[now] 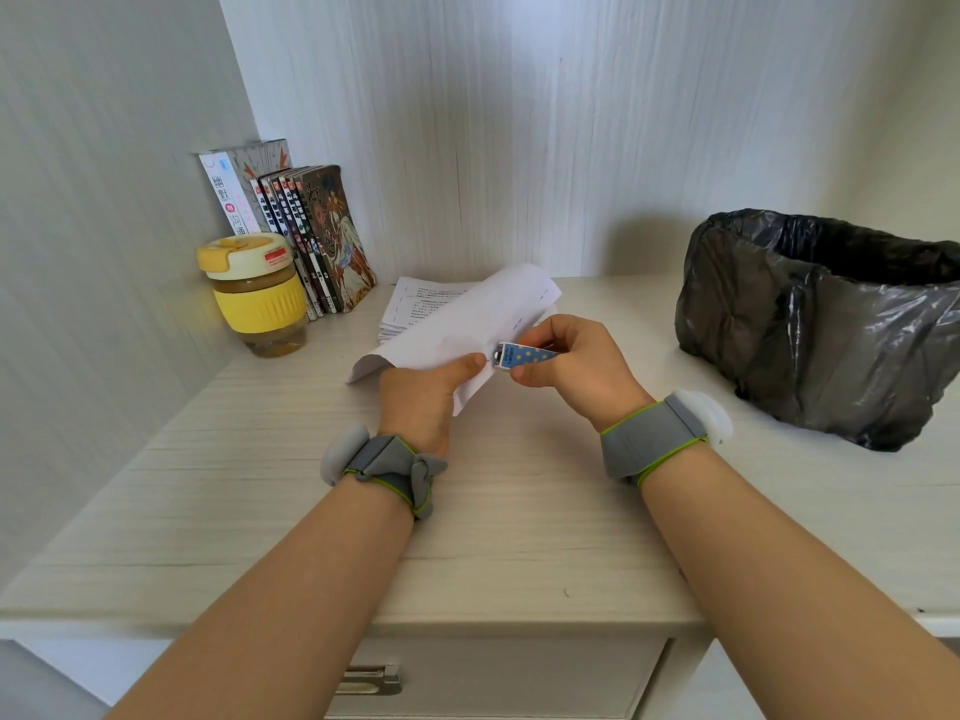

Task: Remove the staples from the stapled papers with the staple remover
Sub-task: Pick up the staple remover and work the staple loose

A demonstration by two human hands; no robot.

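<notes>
My left hand grips a stapled set of white papers, lifted off the desk and curved, thumb pressed on the sheet's near edge. My right hand pinches a small blue staple remover with yellow dots. Its metal tip touches the paper's edge just beside my left thumb. Small staple marks show along the paper's upper right edge. A flat stack of more printed papers lies on the desk behind the held set.
A yellow-lidded glass cup and a row of books stand at the back left corner. A bin lined with a black bag sits at the right. The desk has a drawer handle below its front edge.
</notes>
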